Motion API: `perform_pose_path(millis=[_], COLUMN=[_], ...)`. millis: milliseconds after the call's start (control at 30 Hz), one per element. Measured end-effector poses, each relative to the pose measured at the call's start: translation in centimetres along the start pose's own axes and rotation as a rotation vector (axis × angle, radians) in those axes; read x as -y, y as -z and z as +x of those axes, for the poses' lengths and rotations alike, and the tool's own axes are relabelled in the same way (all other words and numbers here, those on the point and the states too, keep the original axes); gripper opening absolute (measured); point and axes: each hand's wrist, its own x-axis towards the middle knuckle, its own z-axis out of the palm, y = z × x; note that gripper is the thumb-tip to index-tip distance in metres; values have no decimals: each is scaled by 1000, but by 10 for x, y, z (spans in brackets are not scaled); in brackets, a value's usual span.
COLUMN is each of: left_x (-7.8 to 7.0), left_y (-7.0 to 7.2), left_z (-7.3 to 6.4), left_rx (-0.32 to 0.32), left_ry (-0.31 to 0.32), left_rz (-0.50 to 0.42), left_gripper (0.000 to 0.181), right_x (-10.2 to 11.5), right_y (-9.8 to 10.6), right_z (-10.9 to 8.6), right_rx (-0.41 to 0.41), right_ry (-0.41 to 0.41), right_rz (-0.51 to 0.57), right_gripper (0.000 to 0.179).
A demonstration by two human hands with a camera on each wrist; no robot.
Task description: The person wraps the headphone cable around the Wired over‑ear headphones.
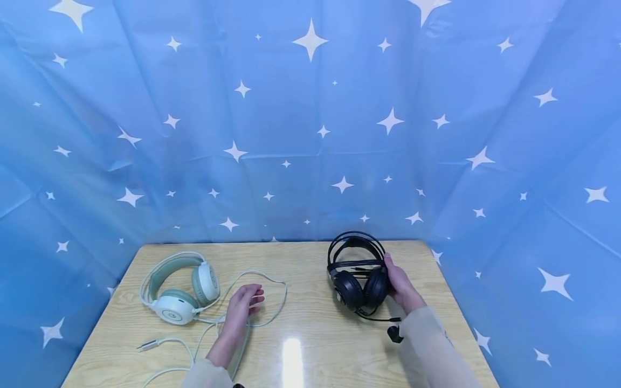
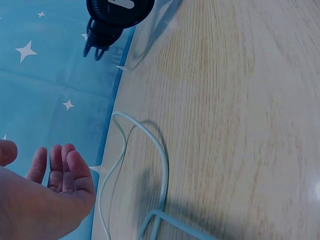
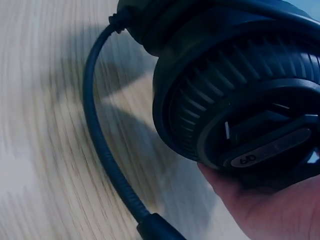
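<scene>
At the right of the table, my right hand (image 1: 404,284) grips the black headset (image 1: 350,291) by the side of its right ear cup, thumb and fingers around it. Up close in the right wrist view, the ribbed ear cup (image 3: 200,95) rests against my hand (image 3: 285,207), and the bendy microphone boom (image 3: 95,110) curves down beside it. My left hand (image 1: 242,307) holds nothing. Its fingers are loosely bent over the pale green cable (image 1: 285,296) of the white and mint headphones. In the left wrist view that cable (image 2: 164,165) runs beside the hand (image 2: 50,205).
White and mint headphones (image 1: 174,310) lie at the table's left side, their USB plug (image 1: 147,346) in front of them. Loops of cable spread toward the middle of the wooden table (image 1: 335,350). A blue star-patterned curtain (image 1: 291,118) hangs behind and at both sides.
</scene>
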Motion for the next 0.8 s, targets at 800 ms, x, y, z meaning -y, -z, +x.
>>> perform_pose_path(millis=[800], left_x=[9], left_y=[3], left_z=[-5], left_rx=[-10], left_ry=[35], left_rz=[26], left_gripper=[40], right_x=[-3], right_y=[15], right_z=[18], right_rx=[1], right_ry=[-12], right_rz=[-283], right_gripper=[68])
